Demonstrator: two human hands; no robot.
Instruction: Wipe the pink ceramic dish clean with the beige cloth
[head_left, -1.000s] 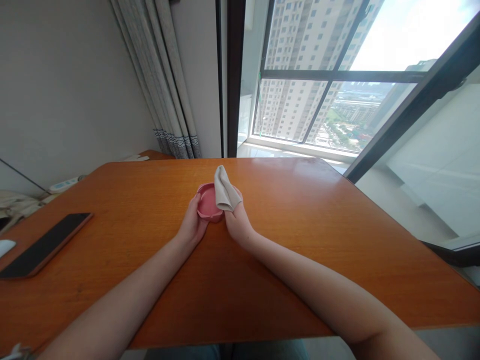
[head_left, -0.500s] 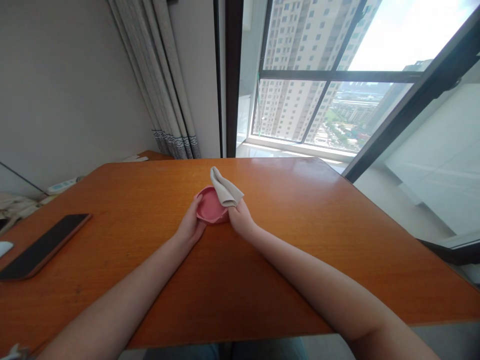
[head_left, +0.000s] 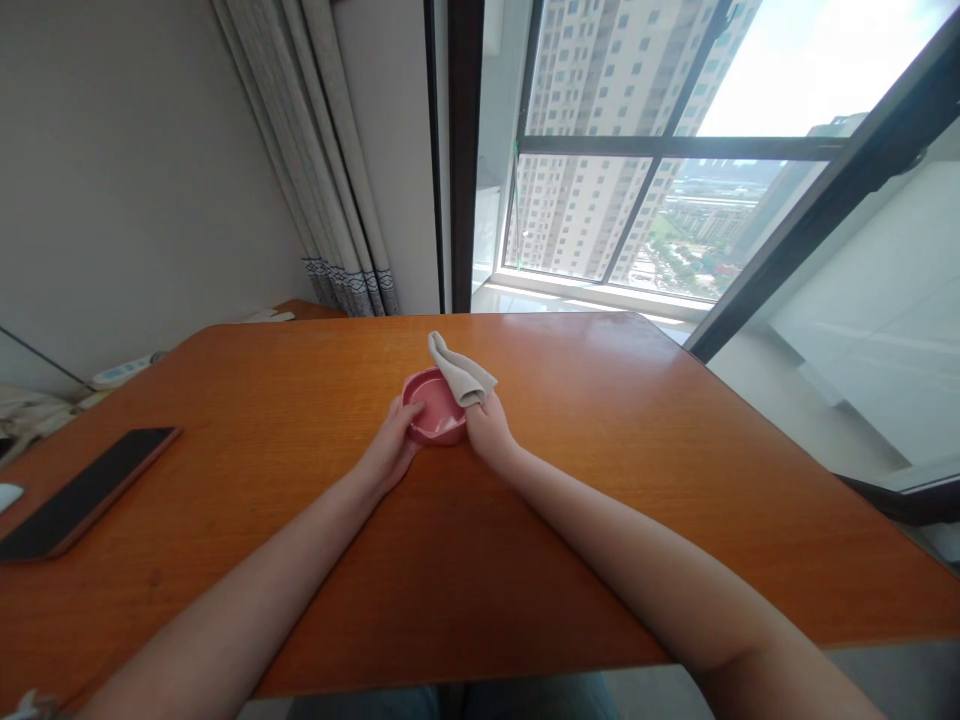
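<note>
A pink bowl [head_left: 434, 398] is tilted toward me above the middle of the table. My left hand [head_left: 394, 440] grips its left side, with the thumb over the rim and inside and the other fingers underneath. A light grey cloth [head_left: 463, 374] is bunched in my right hand [head_left: 489, 428], which is closed around its lower end at the bowl's right side. The cloth lies against the upper right rim, and one folded end sticks up past it. My right fingertips are hidden behind the cloth and bowl.
The wooden table [head_left: 600, 520] spreads around both arms. At its left lies a long dark pad [head_left: 90, 490] beside a partly visible white object [head_left: 9, 496]. A power strip [head_left: 124, 370] sits past the left edge. Behind are a curtain [head_left: 330, 180] and a large window [head_left: 600, 200].
Both hands have shifted slightly right with the bowl and cloth. My left thumb now reaches further into the bowl. The bowl's tilt has changed a little.
</note>
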